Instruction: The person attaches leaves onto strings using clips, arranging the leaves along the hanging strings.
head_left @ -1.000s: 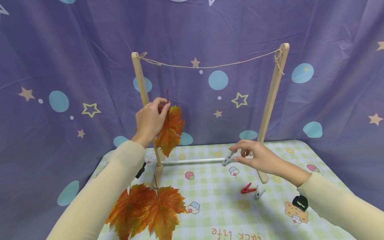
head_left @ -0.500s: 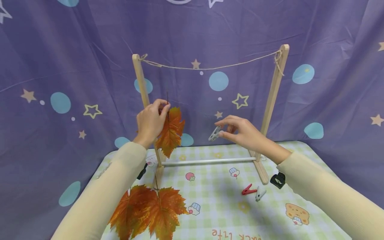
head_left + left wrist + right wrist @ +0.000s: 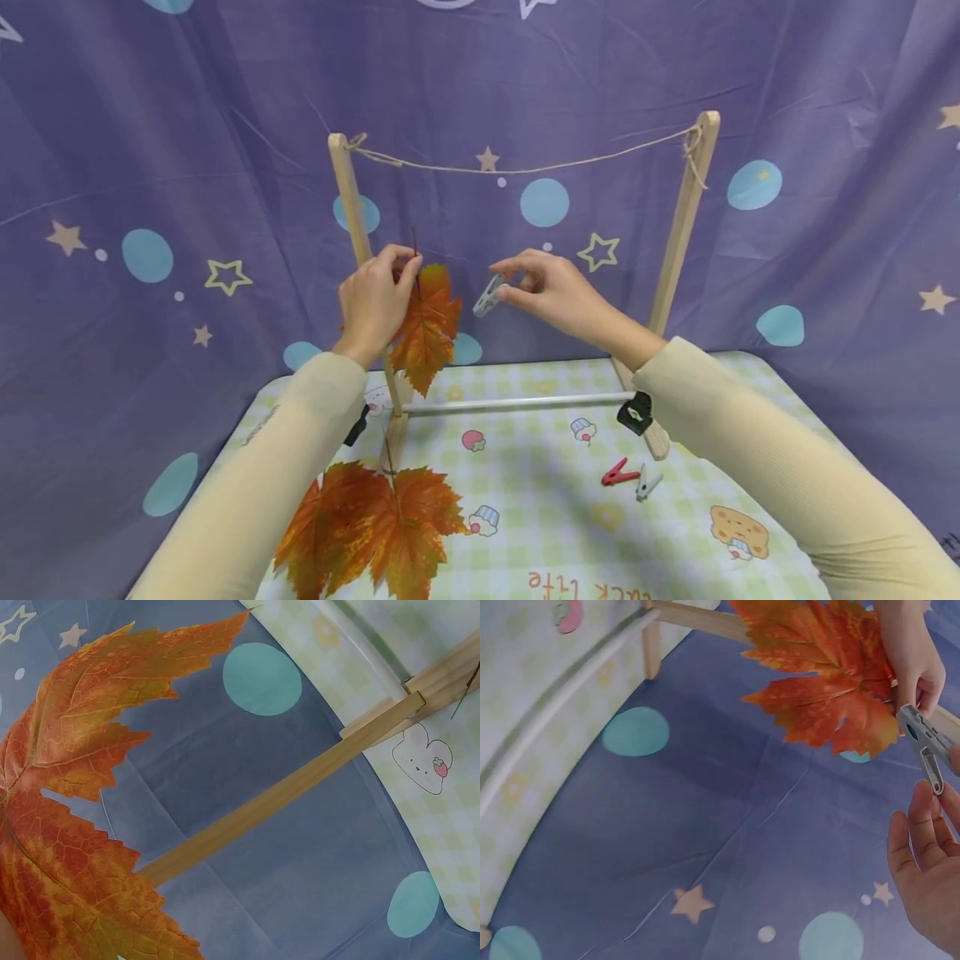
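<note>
Between thumb and fingers, my left hand (image 3: 375, 300) pinches the thin stem of an orange maple leaf (image 3: 426, 333), which hangs down in front of the left post. In the left wrist view the same leaf (image 3: 82, 750) fills the left side. My right hand (image 3: 558, 292) pinches a grey clothespin (image 3: 489, 296) by its handle end, a short way right of the leaf. The right wrist view shows this clothespin (image 3: 924, 746) with its tip towards the left hand (image 3: 915, 660). Above both hands a twine string (image 3: 525, 171) sags between two wooden posts.
Two more maple leaves (image 3: 375, 525) lie overlapping on the checked tablecloth at front left. A red clothespin (image 3: 619, 473) and a grey-white clothespin (image 3: 647, 482) lie at right. The right post (image 3: 682, 225) stands behind the right forearm; a white rod (image 3: 517, 402) joins the posts low down.
My right hand has risen and moved left with the grey clothespin, coming closer to the held leaf. The left hand and its leaf have stayed nearly still.
</note>
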Tool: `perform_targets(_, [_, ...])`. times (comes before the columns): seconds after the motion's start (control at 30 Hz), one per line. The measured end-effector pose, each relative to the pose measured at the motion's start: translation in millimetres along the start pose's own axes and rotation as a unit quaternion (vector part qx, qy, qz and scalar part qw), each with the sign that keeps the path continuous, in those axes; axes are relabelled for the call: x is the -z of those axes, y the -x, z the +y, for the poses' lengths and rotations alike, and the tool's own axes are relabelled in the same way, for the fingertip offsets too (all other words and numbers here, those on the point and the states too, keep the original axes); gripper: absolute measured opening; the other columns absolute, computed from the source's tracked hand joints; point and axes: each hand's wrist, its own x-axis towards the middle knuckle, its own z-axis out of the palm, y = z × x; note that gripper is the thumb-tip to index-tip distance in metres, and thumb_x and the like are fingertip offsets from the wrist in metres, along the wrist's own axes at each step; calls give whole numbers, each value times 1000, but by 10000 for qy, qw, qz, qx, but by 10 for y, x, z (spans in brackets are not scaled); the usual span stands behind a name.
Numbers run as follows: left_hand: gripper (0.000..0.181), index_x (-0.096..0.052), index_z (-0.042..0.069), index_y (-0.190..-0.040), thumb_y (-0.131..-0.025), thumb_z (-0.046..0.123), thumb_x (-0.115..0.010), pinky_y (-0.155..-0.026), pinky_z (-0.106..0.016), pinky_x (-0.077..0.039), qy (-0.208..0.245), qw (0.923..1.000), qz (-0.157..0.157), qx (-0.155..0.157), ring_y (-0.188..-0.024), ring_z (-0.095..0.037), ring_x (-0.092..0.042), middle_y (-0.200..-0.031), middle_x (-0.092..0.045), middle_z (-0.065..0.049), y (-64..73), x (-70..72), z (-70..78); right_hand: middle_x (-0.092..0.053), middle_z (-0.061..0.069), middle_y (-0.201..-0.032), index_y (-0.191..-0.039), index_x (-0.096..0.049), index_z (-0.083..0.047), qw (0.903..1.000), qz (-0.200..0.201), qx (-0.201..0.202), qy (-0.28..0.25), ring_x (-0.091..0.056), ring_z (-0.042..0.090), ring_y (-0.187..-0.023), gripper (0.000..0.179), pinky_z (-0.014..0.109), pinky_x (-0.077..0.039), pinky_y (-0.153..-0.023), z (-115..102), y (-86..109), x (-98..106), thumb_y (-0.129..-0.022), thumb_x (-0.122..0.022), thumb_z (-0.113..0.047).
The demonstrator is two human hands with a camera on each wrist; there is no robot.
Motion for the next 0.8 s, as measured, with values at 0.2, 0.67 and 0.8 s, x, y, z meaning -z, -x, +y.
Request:
perform_targets(0.2, [30, -70, 11, -111, -101, 37, -58, -66, -43, -47, -8, 10000, -7, -31, -75, -25, -65, -93, -74, -4, -15, -7, 35, -62, 3, -106, -129, -66, -10, 9995, 258, -185, -89, -49, 19, -61, 36, 32, -41, -60, -161, -221, -43, -95, -70, -20])
perform_targets(0.67, [28, -68, 11, -110, -102, 34, -56, -71, -44, -48, 44, 9999, 53, 131, -77, -25, -66, -94, -74, -5, -84, -50, 48, -64, 4, -117, -133, -63, -12, 9918, 734, -643, -825, -64, 19, -79, 40, 31, -51, -72, -472, -646, 4, -95, -70, -19])
perform_targets(0.8, [28, -68, 11, -110, -102, 35, -57, -72, -45, -47, 75, 9998, 143, 137, -78, -25, -66, -93, -74, -5, -99, -45, 51, -65, 4, -119, -135, -62, -11, 9888, 952, -706, -906, -63, 18, -78, 44, 30, -51, -72, -519, -771, 14, -93, -72, -20])
